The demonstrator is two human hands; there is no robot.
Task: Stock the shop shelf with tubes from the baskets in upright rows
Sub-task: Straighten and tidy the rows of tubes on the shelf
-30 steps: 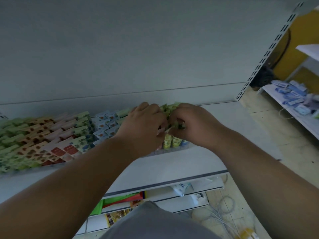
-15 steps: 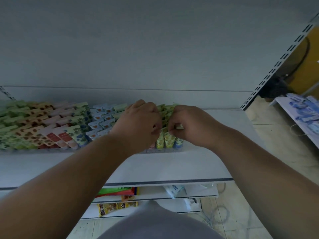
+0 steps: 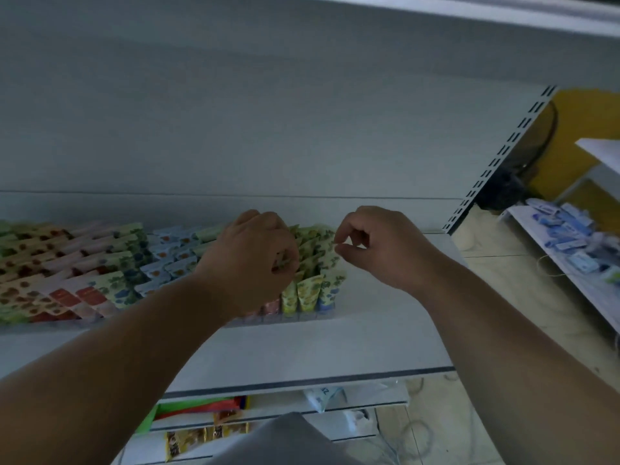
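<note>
Printed tubes (image 3: pixel 310 290) stand in upright rows on the white shelf (image 3: pixel 335 344). The right-hand rows are green and yellow, and a blue one is at the end. My left hand (image 3: pixel 255 260) is curled over the row tops, and a tube top shows between its fingers. My right hand (image 3: pixel 372 243) is at the right edge of the rows. Its thumb and forefinger pinch the top edge of a green tube (image 3: pixel 327 241). No basket is in view.
More tubes (image 3: pixel 67 280) in pink, orange, green and blue fill the shelf's left part, leaning back. A slotted upright (image 3: pixel 496 159) ends the bay on the right. Packets (image 3: pixel 201 411) lie on the lower shelves. Another shelf (image 3: pixel 570 236) with blue packs stands far right.
My hands were pressed together over the green tubes and have drawn a little apart. The view has tilted upward.
</note>
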